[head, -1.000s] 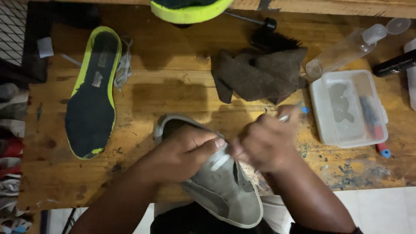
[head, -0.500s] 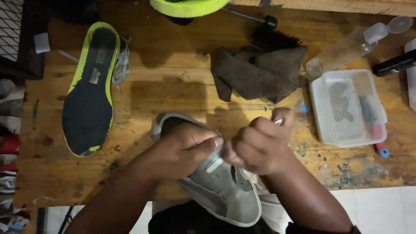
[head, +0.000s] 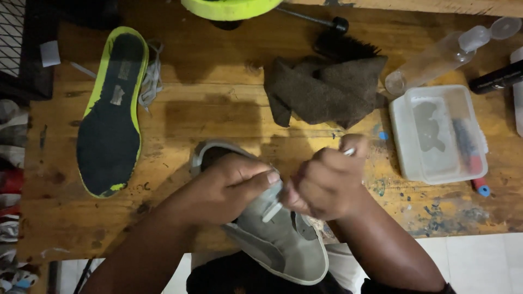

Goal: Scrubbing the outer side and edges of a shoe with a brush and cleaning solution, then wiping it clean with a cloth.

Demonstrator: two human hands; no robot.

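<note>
A grey shoe [head: 283, 245] lies at the near edge of the wooden table [head: 218, 109], toe toward me. My left hand [head: 229, 188] grips its upper around the opening. My right hand [head: 327, 182] is closed on a thin white tool [head: 349, 152], a brush by the look of it, whose white tip [head: 272, 211] presses on the shoe just below my left thumb. Most of the tool is hidden inside my fist.
A black insole with a neon-yellow rim [head: 110, 114] and a loose lace [head: 151, 76] lie at the left. A brown cloth [head: 321, 92], a black brush [head: 346, 46], a clear bottle [head: 436, 60] and a clear plastic tub [head: 438, 133] sit at the back right.
My right hand has shifted slightly left and down along the shoe with the tool. The left hand keeps the same grip.
</note>
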